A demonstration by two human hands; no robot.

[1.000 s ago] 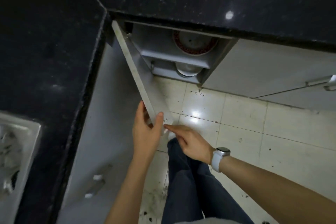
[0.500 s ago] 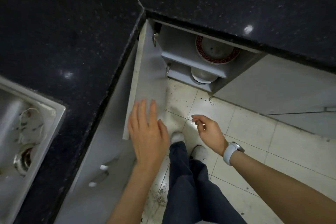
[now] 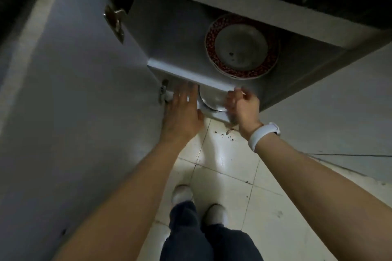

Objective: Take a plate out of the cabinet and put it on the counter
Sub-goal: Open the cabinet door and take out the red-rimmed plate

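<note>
I see the pale plate (image 3: 212, 99) on the cabinet's lower shelf, half hidden under the upper shelf (image 3: 191, 76), with a red-rimmed plate (image 3: 241, 46) above at one o'clock. My left hand (image 3: 182, 110), fingers apart and flat, flanks it at nine o'clock; my right hand (image 3: 244, 106), fingers curled, blurred, grip unclear, sits at three. I judge this the reach; next, pinch the rim and slide it out toward the bench.

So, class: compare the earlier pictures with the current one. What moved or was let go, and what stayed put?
Both hands let go of the cabinet door and reached forward to the lower shelf: the left hand is open beside the white plate, the right hand curled at its other side; a grip isn't clear. The door swung fully open. The red-rimmed plate stayed on the upper shelf.
</note>
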